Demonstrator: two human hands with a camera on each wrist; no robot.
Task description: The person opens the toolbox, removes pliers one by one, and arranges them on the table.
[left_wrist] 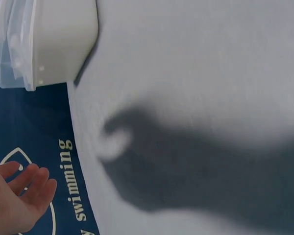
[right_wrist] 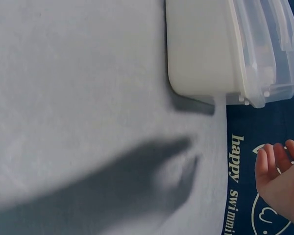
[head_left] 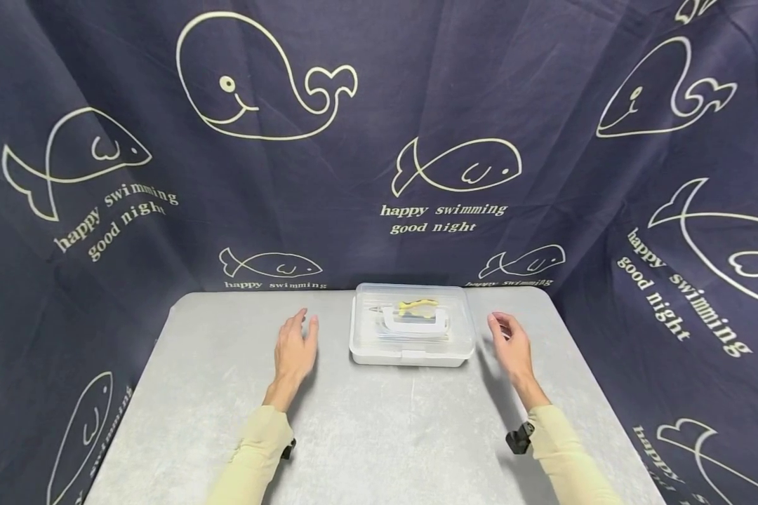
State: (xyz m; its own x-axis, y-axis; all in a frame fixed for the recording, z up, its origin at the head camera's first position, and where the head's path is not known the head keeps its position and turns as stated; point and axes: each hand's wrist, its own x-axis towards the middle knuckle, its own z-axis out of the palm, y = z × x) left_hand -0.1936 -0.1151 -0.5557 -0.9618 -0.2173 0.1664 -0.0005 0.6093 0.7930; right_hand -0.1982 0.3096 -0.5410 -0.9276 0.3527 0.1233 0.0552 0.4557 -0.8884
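A white storage box (head_left: 410,359) with a clear lid and a white handle (head_left: 417,327) stands closed near the table's far edge. Through the lid I see yellow-handled pliers (head_left: 418,306); other contents below are hard to make out. My left hand (head_left: 295,348) hovers to the left of the box, apart from it, fingers relaxed. On the other side my right hand (head_left: 512,344) is held off the box too, with loosely bent fingers and nothing in them. Both wrist views show the box's side wall (left_wrist: 63,41) and the bare hands.
The box rests on a grey table (head_left: 379,435). A dark blue curtain (head_left: 366,175) with whale and fish drawings surrounds the table at the back and sides. A black wrist device (head_left: 519,438) sits at the right sleeve.
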